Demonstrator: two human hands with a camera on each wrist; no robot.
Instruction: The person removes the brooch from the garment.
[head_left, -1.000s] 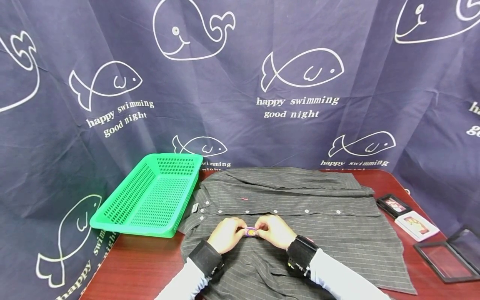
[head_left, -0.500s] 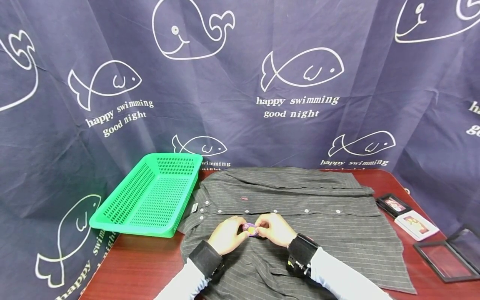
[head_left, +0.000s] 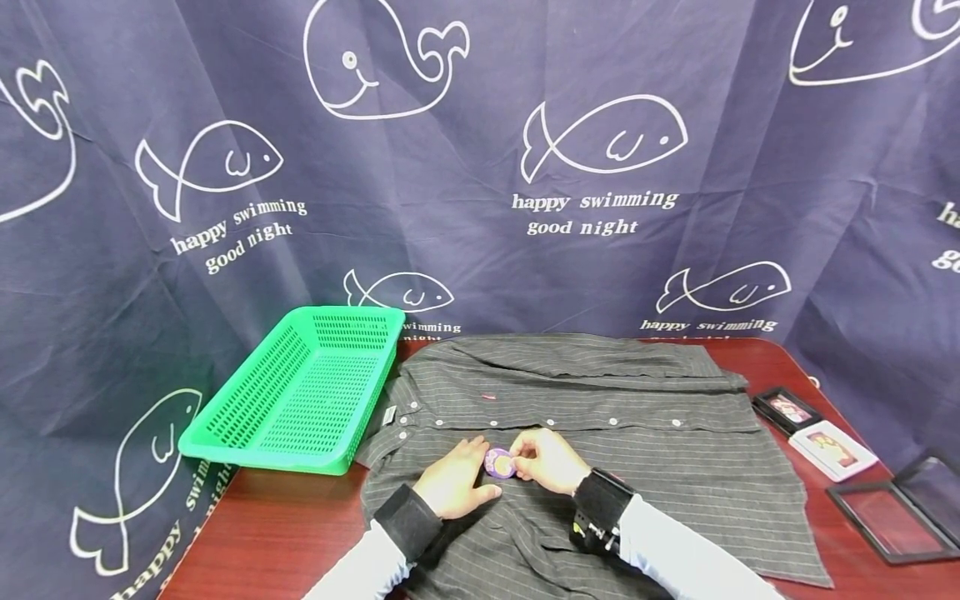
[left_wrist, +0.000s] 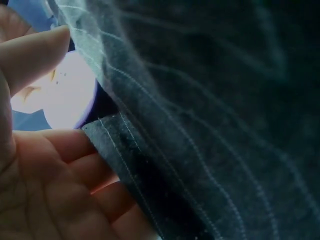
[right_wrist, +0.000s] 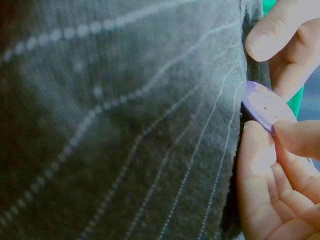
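A round purple badge (head_left: 498, 463) with a yellowish picture lies at the front of a dark, white-striped button-up shirt (head_left: 660, 471). My right hand (head_left: 551, 461) pinches the badge's right edge between thumb and fingers; the right wrist view shows the thumb against the badge (right_wrist: 267, 106). To the left of it, my left hand (head_left: 453, 482) rests on the shirt with fingers extended and thumb spread apart. In the left wrist view the badge (left_wrist: 75, 97) appears overexposed between the left thumb and fingers, and some fingertips are hidden by cloth. The badge's back is hidden.
A green plastic basket (head_left: 330, 458) stands on the left of the red-brown table (head_left: 285, 521). On the right lie a black framed picture (head_left: 787, 410), a white framed picture (head_left: 832, 450) and an opened black frame (head_left: 896, 523). A dark blue printed curtain (head_left: 465, 183) hangs behind.
My left hand has let go of the badge, and its fingers have straightened and spread on the shirt. The badge has tipped to show its round face. My right hand keeps its pinch.
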